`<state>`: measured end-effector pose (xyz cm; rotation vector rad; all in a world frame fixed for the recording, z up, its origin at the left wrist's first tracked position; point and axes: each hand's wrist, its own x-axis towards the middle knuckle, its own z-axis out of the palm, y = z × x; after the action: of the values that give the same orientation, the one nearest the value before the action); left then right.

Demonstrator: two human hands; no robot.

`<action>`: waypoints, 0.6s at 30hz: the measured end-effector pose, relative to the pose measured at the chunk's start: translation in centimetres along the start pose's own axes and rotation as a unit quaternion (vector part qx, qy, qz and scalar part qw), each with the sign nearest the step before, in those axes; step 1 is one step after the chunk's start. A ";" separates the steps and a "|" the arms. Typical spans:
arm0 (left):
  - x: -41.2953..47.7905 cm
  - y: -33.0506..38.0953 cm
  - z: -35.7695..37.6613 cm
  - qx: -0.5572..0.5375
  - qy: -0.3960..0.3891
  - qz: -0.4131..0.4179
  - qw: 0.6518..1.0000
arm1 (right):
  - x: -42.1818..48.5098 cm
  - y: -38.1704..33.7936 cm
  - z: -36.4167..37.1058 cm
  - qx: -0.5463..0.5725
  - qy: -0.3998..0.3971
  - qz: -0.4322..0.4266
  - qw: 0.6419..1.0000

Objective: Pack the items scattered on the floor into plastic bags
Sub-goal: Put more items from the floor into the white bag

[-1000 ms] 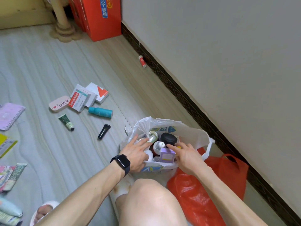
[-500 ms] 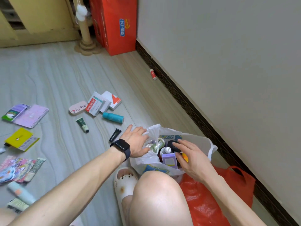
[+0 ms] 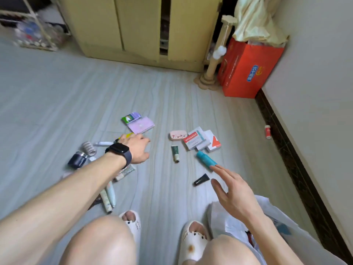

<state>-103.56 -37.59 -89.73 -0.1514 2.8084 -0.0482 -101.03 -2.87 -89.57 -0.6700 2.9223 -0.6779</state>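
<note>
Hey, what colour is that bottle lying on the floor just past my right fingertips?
Teal. The bottle shows plainly in the head view, the only one here.

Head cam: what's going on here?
A person crouches on the floor, packing scattered toiletries into a white plastic bag beside their right knee. Both hands are empty: the right hand stretches toward the teal bottle, the left hand hovers near the purple notebook. The green tube, black tube and boxes lie loose.
</note>
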 end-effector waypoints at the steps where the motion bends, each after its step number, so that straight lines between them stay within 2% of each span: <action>1: -0.5 -1.5 1.7 -0.017 -0.015 -0.022 0.999 | 1.0 -0.3 1.0 -0.004 -0.007 -0.012 1.000; 5: -2.8 -5.2 9.8 -0.122 -0.074 -0.121 0.982 | 4.5 0.2 6.4 -0.019 -0.089 -0.016 0.996; 10: -5.1 -5.9 20.3 -0.221 -0.169 -0.252 0.927 | 6.8 3.3 14.2 -0.105 -0.257 0.046 0.960; 13: -5.3 -4.9 24.2 -0.284 -0.133 -0.336 0.888 | 7.6 5.4 17.7 -0.151 -0.329 0.096 0.927; 16: -4.5 -3.7 26.4 -0.355 -0.038 -0.412 0.839 | 8.7 7.0 19.6 -0.190 -0.320 0.111 0.922; 18: -4.0 -3.3 27.5 -0.385 -0.004 -0.443 0.809 | 9.6 8.1 20.5 -0.211 -0.311 0.116 0.920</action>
<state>-90.55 -40.82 -114.26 -1.5969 2.2933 0.8630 -109.67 -8.74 -111.28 -0.4385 2.4745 0.1832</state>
